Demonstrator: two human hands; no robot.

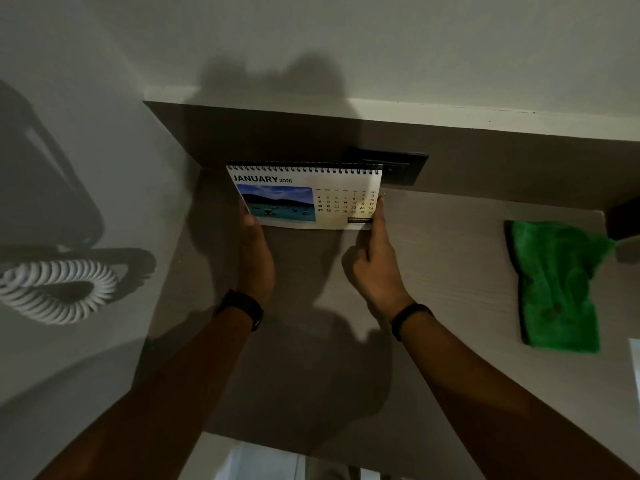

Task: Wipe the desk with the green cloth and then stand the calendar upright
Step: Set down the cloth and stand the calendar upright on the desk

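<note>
Calendar (304, 197), a white spiral-bound January 2026 desk one with a sea photo, stands at the back of the grey wood-grain surface (450, 271), held by both hands.

A white coiled cord (55, 289) hangs on the wall at far left. The left hand (254, 251) grips the calendar's lower left edge, thumb over the photo; the right hand (375, 265) pinches its lower right corner. A black wall socket (398, 168) sits behind it. The crumpled green cloth (557, 285) lies well apart on the right.

dim light | pale walls (381, 36) | dark wall socket (398, 166) | white coiled cord (59, 289)
</note>
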